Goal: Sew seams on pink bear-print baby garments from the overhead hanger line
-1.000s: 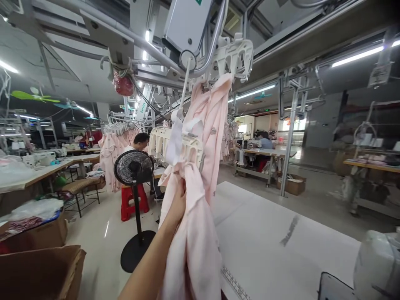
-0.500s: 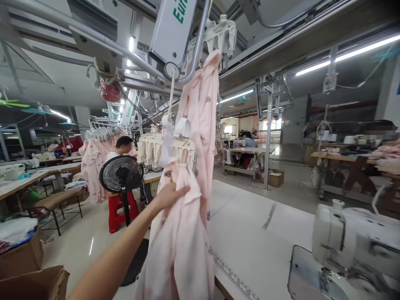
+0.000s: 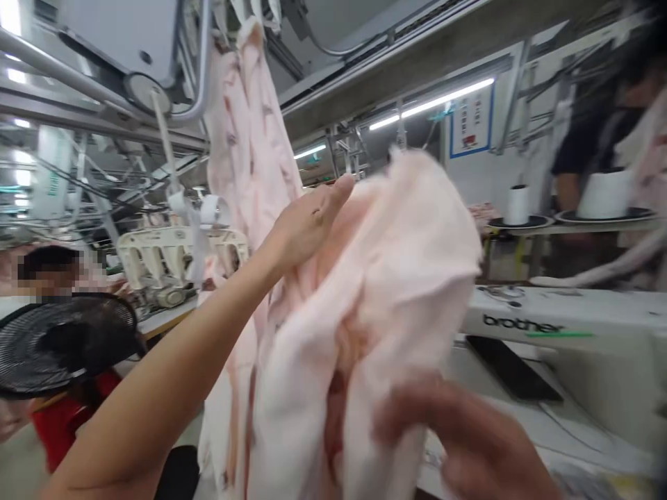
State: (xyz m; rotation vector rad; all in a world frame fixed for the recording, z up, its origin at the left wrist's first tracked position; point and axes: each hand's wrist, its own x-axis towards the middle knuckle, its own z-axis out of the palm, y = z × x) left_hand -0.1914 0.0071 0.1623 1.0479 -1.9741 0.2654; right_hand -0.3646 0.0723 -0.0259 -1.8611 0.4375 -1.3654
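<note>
My left hand (image 3: 307,222) is raised and grips a bundle of pale pink fabric (image 3: 385,292) that bulges out to its right. A second pink garment (image 3: 250,132) hangs from a clip on the overhead rail above it. My right hand (image 3: 469,444) comes into view at the bottom right, blurred by motion, close under the bundle; its fingers do not show clearly. A white hanger clip rack (image 3: 177,260) hangs just left of the fabric.
A white Brother sewing machine (image 3: 567,326) stands on the table at right, with white thread cones (image 3: 604,194) on a stand behind it. A black floor fan (image 3: 57,347) and a seated person (image 3: 46,271) are at left. Another person stands at the far right.
The view has swung to the right. My left hand has pulled the pink fabric off the clip rack and lifted it toward the sewing machine. My right hand has come into view.
</note>
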